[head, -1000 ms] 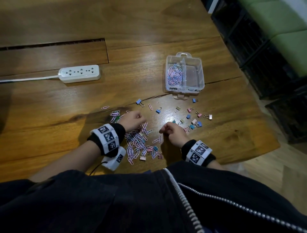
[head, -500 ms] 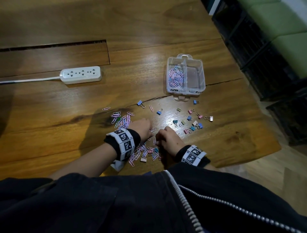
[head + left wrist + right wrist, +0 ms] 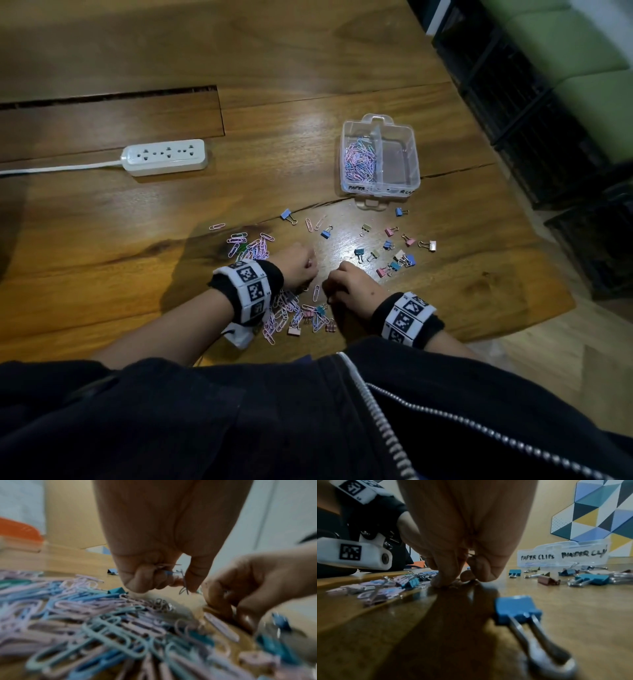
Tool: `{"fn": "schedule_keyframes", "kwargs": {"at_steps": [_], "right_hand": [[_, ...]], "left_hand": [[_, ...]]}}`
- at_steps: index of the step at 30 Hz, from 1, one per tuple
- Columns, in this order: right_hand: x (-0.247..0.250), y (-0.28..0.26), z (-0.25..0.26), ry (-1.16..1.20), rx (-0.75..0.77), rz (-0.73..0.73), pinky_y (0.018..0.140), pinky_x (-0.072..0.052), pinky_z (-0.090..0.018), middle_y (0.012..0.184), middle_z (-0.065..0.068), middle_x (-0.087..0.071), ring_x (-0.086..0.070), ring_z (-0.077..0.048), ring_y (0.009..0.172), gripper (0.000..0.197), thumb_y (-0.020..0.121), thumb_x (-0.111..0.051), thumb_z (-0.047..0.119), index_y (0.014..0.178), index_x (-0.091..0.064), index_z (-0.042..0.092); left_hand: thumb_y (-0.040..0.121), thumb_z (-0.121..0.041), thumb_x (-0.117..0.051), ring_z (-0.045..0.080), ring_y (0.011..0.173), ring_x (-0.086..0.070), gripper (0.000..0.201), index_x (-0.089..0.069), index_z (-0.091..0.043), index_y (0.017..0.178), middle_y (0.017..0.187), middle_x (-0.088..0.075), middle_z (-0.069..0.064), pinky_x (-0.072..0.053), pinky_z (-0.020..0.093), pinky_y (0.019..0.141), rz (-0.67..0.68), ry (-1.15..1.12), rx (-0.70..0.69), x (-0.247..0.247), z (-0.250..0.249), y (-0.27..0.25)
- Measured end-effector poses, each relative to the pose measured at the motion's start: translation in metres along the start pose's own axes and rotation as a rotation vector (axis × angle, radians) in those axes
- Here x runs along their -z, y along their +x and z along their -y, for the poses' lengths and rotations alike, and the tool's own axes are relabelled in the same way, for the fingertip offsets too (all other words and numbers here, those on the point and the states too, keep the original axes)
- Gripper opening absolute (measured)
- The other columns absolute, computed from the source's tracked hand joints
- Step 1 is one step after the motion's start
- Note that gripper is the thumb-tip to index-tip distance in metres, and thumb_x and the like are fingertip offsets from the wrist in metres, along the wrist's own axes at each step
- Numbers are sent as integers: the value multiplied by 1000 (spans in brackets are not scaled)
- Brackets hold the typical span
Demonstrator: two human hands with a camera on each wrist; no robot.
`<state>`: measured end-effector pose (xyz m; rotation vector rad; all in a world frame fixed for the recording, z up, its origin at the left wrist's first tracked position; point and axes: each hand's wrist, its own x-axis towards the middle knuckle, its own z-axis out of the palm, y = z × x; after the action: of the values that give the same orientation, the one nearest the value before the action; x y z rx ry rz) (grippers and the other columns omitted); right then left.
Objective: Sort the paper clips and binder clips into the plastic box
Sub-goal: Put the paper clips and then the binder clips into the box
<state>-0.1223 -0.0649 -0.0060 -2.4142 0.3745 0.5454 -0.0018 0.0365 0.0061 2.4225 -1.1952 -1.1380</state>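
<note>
The table [image 3: 102,222] is made of wood with a varnished, glossy surface, and a crack is seen in it. The plastic box [image 3: 412,161] is of clear, smooth plastic. The paper clips [image 3: 109,635] are coated in matt pastel colour. The binder clips [image 3: 518,609] are of painted metal with shiny bare steel handles. The power strip [image 3: 164,157] is of white glossy plastic. The jacket [image 3: 171,428] is of dark matt cloth with a metal zip.

The wooden table [image 3: 308,61] bears a power strip [image 3: 166,156], plastic box [image 3: 412,171], and scattered clips [image 3: 291,315].
</note>
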Motion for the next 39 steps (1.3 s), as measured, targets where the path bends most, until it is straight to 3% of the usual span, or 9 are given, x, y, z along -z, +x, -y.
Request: {"fn": "schedule_keyframes", "kwargs": {"at_steps": [6, 12, 17, 19, 21, 24, 28, 33, 39], "right_hand": [[3, 1, 3, 48, -65, -25, 82, -38, -22, 106, -8, -50, -49, -20, 98, 15, 91, -45, 10, 102, -53, 4], [11, 2, 12, 811, -223, -49, 53, -38, -8, 78, 5, -52, -46, -4, 64, 21, 94, -35, 1, 96, -55, 7], [13, 11, 21, 916, -237, 11, 53, -32, -18, 70, 4, -49, -41, -8, 60, 24, 93, -42, 11, 71, -51, 17], [11, 12, 24, 763, -164, 48, 67, -41, -24, 75, 5, -52, -49, -10, 68, 15, 89, -52, 15, 75, -51, 18], [10, 12, 25, 529, -89, 93, 81, -42, -28, 79, 11, -51, -51, -10, 81, 5, 84, -60, 10, 87, -57, 13], [4, 13, 21, 179, 2, 40, 79, -37, -23, 79, 11, -43, -46, -10, 82, 17, 79, -65, 7, 96, -63, 7], [-1, 13, 11, 31, 41, 13, 75, -34, -21, 94, 4, -42, -44, -4, 72, 18, 82, -62, 10, 100, -62, 8], [6, 14, 1, -100, -22, 44, 78, -32, -23, 95, 0, -41, -38, -13, 88, 26, 86, -57, 28, 100, -56, 7], [21, 10, -3, 603, -210, -119, 59, -40, -17, 76, 3, -49, -48, -8, 67, 13, 92, -47, 22, 82, -48, 13]], "left_hand": [[87, 0, -49, 7, 44, -43, 23, -46, -11, 67, 69, -49, 3, -37, 19, 41, -45, -973, 164, 16, 11, -1], [87, 4, -41, 13, 57, -45, 17, -53, -7, 87, 75, -46, 5, -41, 15, 36, -59, -1301, 230, 30, 12, 2], [89, -10, -51, 12, 56, -38, 16, -48, -14, 74, 70, -43, -1, -31, 19, 44, -222, -864, 228, 39, -1, 22], [87, -6, -55, 14, 75, -50, 11, -55, -15, 94, 87, -54, 1, -36, 20, 58, -283, -442, 133, 41, -8, 30], [90, -8, -51, 18, 95, -57, 35, -54, -25, 121, 109, -60, 3, -40, 21, 65, -257, 6, 56, 40, -8, 39], [93, -17, -48, 22, 96, -62, 34, -56, -34, 122, 112, -64, 3, -43, 25, 63, -207, 398, -26, 43, -7, 47], [90, -16, -52, 21, 89, -64, 21, -67, -22, 103, 99, -67, 1, -43, 25, 63, -185, 517, -33, 43, -5, 49], [94, -28, -47, 24, 100, -62, 25, -59, -11, 108, 112, -62, 6, -49, 32, 74, -221, 560, -30, 34, 3, 50], [98, -26, -33, 27, 97, -57, 32, -54, -5, 109, 106, -54, 15, -46, 33, 75, -179, 435, -27, 23, 10, 35]]}}
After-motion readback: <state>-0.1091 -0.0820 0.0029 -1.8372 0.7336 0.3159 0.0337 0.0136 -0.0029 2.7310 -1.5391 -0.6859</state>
